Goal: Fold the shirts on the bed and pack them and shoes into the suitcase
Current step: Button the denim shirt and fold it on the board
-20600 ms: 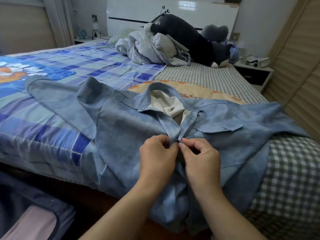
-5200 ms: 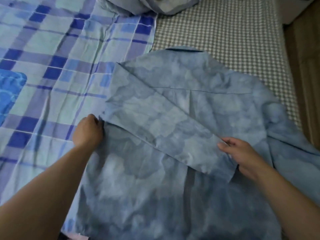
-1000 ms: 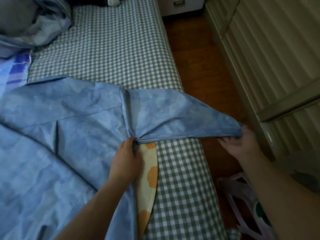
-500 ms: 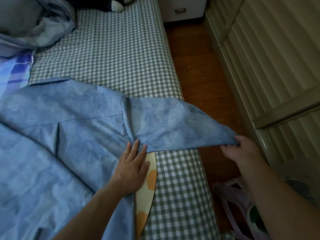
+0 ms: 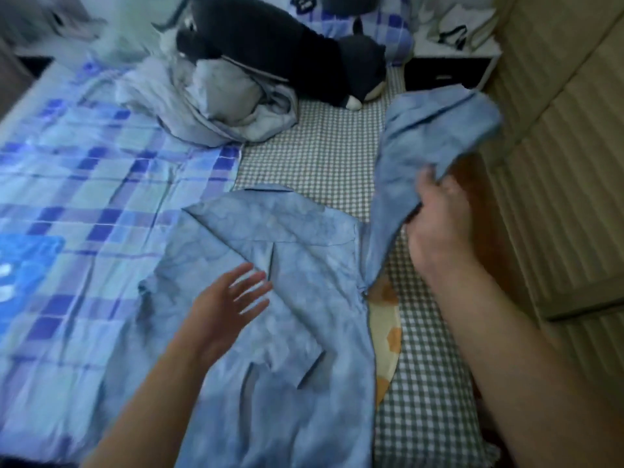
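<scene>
Spread over the bed (image 5: 314, 170), a blue patchwork quilt (image 5: 84, 204) meets a grey-and-white checked sheet, and a pale blue mottled cotton shirt (image 5: 297, 325) lies back-up across their seam, near the front edge. One sleeve is already folded diagonally over the back. The right hand (image 5: 439, 228) pinches the other sleeve (image 5: 422, 136) partway along and lifts it clear of the bed, so the cuff end flops over loose beyond the grip. The left hand (image 5: 233, 305) is spread flat, fingers splayed, over the folded sleeve; whether it presses or just hovers is unclear in the blur. If that hand gives no anchor, swinging the raised sleeve across could drag the shirt body and undo the first fold, and the limp cuff may land bunched. A crumpled grey-white heap of clothes (image 5: 219, 106) and a dark plush toy (image 5: 280, 45) sit further back. No suitcase or shoes are visible.
</scene>
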{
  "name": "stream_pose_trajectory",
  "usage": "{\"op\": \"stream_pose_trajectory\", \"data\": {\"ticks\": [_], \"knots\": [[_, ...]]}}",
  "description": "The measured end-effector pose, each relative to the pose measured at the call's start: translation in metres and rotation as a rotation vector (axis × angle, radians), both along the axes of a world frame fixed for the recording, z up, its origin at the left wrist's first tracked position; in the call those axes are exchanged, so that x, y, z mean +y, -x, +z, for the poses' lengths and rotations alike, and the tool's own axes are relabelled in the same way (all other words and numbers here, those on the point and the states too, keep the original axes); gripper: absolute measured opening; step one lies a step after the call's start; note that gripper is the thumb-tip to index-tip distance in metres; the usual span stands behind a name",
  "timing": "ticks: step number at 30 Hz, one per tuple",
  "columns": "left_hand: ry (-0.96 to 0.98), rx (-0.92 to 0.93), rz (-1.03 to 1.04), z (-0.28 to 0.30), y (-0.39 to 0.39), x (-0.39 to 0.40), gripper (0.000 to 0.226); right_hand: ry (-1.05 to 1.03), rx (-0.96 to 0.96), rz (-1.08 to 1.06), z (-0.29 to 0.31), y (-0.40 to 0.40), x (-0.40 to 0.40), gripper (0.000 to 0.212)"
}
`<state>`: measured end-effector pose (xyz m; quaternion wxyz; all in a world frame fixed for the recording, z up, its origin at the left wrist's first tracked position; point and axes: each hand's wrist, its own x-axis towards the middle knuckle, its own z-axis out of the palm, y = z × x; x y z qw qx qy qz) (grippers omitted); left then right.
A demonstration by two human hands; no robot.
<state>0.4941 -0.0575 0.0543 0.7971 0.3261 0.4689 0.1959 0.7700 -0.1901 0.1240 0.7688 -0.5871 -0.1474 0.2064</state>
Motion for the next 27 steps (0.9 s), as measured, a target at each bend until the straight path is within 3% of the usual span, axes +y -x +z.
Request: {"op": "stream_pose_trajectory", "data": {"ticks": [2, 5, 7, 9, 11, 13, 17, 20, 23, 27], "knots": [[0.051, -0.095, 0.154, 0.013, 0.066, 0.036, 0.033, 0.189, -0.284, 0.161, 0.001, 0.097, 0.040, 0.022], [0.168, -0.073, 0.222, -0.008, 0.152, 0.071, 0.045, 0.559, -0.654, 0.574, -0.080, 0.226, 0.055, 0.026], [0.219, 0.098, 0.203, -0.042, 0.191, 0.074, 0.044, 0.832, -0.833, 0.957, -0.141, 0.276, 0.044, 0.063], [0.212, 0.341, 0.059, -0.079, 0.216, 0.067, 0.033, 0.997, -0.872, 1.145, -0.183, 0.290, 0.024, 0.081], [0.151, 0.577, -0.105, -0.115, 0.230, 0.057, 0.027, 1.105, -0.827, 1.088, -0.197, 0.279, 0.010, 0.078], [0.036, 0.729, -0.137, -0.143, 0.235, 0.052, 0.033, 1.247, -0.798, 0.963, -0.200, 0.251, 0.008, 0.064], [-0.361, 1.025, -0.253, -0.165, 0.222, 0.055, 0.062, 1.502, -0.790, 0.763, -0.195, 0.167, 0.022, 0.054], [-0.754, 1.199, -0.411, -0.174, 0.200, 0.052, 0.061, 1.607, -0.803, 0.725, -0.186, 0.117, 0.041, 0.057], [-1.008, 1.225, -0.463, -0.181, 0.168, 0.050, 0.061, 1.587, -0.946, 0.724, -0.186, 0.073, 0.078, 0.063], [-1.234, 1.076, -0.608, -0.193, 0.104, 0.062, 0.070, 1.457, -1.282, 0.821, -0.194, 0.024, 0.156, 0.061]]}}
